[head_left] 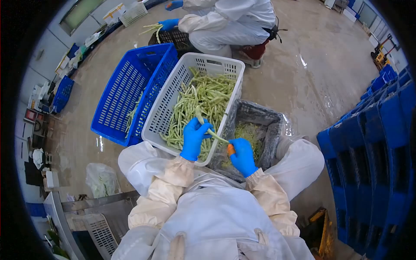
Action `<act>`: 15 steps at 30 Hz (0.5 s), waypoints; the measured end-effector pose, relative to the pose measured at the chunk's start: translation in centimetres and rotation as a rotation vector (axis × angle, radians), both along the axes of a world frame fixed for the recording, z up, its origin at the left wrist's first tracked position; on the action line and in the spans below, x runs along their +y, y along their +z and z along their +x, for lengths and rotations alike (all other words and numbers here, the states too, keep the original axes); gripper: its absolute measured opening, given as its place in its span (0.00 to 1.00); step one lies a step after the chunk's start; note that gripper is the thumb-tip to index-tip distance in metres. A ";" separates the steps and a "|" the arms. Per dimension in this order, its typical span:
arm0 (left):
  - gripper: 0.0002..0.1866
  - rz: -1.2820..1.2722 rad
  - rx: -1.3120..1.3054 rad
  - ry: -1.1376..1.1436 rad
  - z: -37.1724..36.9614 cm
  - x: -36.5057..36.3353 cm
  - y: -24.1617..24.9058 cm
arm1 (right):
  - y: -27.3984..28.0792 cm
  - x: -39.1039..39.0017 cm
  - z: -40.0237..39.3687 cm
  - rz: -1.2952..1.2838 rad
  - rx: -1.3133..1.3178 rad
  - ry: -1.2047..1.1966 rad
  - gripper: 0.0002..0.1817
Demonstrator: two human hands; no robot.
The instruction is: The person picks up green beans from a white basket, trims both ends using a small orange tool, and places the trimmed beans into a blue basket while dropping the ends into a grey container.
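My left hand, in a blue glove, is closed around a long pale-green bean-like pod. My right hand, gloved in blue too, pinches the pod's lower right end. Something orange shows at my right thumb; I cannot make out whether it is a finger cover or a tool. Below the left hand stands a white slotted crate with many similar pods heaped in it. Under the right hand is a bin lined with dark plastic, with thin green scraps at its bottom.
Left of the white crate is a blue crate holding a few pods. Ahead sits a co-worker in white, with pods in a blue-gloved hand. Blue pallets stack up at right. A plastic bag lies left on the wet floor.
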State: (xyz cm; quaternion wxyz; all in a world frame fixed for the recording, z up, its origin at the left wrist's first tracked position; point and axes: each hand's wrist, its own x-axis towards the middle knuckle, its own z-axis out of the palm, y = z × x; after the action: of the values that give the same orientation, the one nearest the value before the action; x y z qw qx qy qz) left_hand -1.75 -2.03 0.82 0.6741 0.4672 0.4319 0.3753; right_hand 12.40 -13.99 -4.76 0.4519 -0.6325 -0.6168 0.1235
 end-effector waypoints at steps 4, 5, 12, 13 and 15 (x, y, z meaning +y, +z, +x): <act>0.07 -0.115 -0.167 0.131 0.0 -0.7 -2.8 | -0.3 0.4 -0.4 0.031 0.216 -0.273 0.07; 0.07 -0.118 -0.168 0.135 0.1 -1.0 -3.3 | -0.2 0.5 -0.6 -0.007 0.404 -0.340 0.08; 0.26 -0.519 -0.576 -0.116 -1.5 -0.2 -4.7 | 1.5 0.4 -0.2 -0.189 0.946 0.149 0.07; 0.26 -0.521 -0.578 -0.111 -1.8 -0.1 -4.2 | 0.9 0.6 -0.6 -0.191 0.905 0.174 0.07; 0.26 -0.462 -0.387 -0.483 -2.3 -0.1 -2.8 | -0.1 0.9 -0.7 -0.199 0.865 0.199 0.07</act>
State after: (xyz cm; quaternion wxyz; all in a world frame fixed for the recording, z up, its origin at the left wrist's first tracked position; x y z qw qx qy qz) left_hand -4.01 -2.17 -2.03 0.8996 0.3119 0.2474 0.1798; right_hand 11.67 -13.12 -4.84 0.5913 -0.5006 -0.4141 0.4778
